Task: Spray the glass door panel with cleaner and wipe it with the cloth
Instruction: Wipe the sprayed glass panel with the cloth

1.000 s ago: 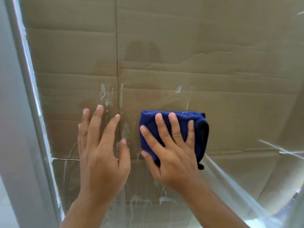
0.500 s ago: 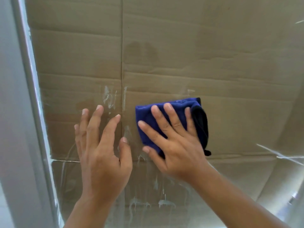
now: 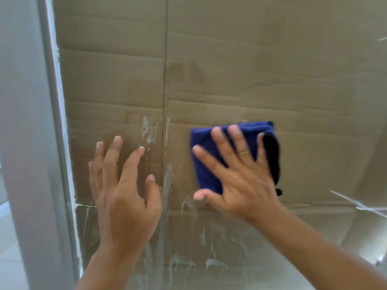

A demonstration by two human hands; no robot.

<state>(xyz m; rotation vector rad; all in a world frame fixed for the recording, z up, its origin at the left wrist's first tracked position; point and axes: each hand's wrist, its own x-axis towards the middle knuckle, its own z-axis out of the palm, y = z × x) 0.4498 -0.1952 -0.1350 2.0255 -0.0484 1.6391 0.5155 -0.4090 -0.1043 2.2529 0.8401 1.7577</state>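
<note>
While wiping is under way | right hand (image 3: pixel 240 174), fingers spread flat, presses cloth (image 3: pixel 209 164) on glass (image 3: pixel 303 80) at mid-height | left hand (image 3: pixel 121 197) open, holds nothing, at the glass | spraying judged done: cleaner streaks (image 3: pixel 167 185) visible | remaining: streaks between the hands and runs below.

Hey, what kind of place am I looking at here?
Probably a room being fitted out or moved into, hard to say more. A framed glass door panel streaked with cleaner foam fills the view, flattened cardboard stands behind it, and a right hand presses a blue cloth flat on it.
</note>
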